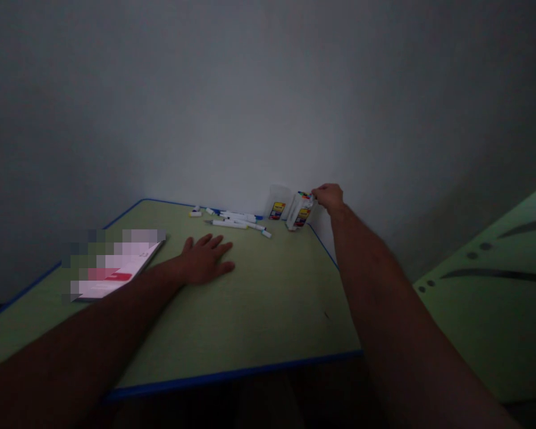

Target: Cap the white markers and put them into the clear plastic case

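Grey wall (232, 107) rises behind a pale green table (259, 316) with blue edging, and the light is dim. At the right, beyond the table's side, stands a green panel (491, 310) with dark curved stripes and round spots.

The left hand (205, 260) is open, palm down over the left-middle part of the table, its fingers spread towards the far side. The right hand (328, 195) reaches to the far right corner, its fingers drawn together in a pinch at the top of the full case (298, 213). Whether they grip the case itself or a marker in it is too small to tell.

The full case stands upright near the wall, with coloured ends showing at its top and a yellow, red and blue label on its front. Just left of it is a clear case (276, 202) with a similar label. Farther left, white markers (230, 224) lie in a loose, partly overlapping group near the table's far edge, beyond the left hand. Small caps (267, 233) lie at both ends of the group. A lit screen (136, 262), partly blurred out, lies on the left side, near the left forearm.
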A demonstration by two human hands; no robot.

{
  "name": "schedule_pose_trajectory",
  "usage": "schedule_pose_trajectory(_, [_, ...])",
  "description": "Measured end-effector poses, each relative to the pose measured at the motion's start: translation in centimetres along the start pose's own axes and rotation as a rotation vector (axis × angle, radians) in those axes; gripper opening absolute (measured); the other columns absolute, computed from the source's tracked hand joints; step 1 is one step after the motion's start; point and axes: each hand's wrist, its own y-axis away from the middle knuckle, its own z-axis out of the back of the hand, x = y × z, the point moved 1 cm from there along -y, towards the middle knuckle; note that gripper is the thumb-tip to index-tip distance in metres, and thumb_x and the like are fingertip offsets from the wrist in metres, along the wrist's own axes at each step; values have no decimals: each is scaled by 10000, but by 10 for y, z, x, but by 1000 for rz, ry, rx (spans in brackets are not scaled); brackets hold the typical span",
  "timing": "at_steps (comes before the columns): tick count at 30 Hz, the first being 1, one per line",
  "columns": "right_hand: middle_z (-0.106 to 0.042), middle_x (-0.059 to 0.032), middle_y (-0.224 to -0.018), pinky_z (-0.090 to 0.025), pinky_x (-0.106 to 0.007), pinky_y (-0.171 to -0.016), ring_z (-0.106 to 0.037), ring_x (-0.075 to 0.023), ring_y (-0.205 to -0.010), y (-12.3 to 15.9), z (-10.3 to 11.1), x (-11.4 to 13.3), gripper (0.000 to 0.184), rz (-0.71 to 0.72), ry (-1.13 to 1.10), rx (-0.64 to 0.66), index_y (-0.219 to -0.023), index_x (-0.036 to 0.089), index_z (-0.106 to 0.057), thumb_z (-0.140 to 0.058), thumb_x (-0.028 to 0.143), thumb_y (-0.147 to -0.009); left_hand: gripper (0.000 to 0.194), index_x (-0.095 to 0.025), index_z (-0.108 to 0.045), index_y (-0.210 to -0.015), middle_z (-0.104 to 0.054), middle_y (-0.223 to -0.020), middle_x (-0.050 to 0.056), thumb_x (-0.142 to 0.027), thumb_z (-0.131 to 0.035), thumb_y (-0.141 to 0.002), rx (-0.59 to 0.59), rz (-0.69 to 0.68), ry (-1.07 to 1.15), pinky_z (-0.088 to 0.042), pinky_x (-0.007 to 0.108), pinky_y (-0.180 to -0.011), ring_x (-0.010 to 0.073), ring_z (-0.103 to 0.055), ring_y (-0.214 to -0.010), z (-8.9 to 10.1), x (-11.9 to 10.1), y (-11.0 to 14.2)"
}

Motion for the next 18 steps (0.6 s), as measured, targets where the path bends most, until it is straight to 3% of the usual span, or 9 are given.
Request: schedule_pose_trajectory(18, [-698, -112, -655, -559, -343, -771, -715, -247, -781, 14, 4, 11, 217, 97, 170, 90, -849, 95, -771, -664, 273, -785, 777, -229, -327, -1571, -247, -1648, 161, -667, -297, -930, -14, 3, 10, -178, 726, -1110, 418, -196, -1504, -1, 0, -1])
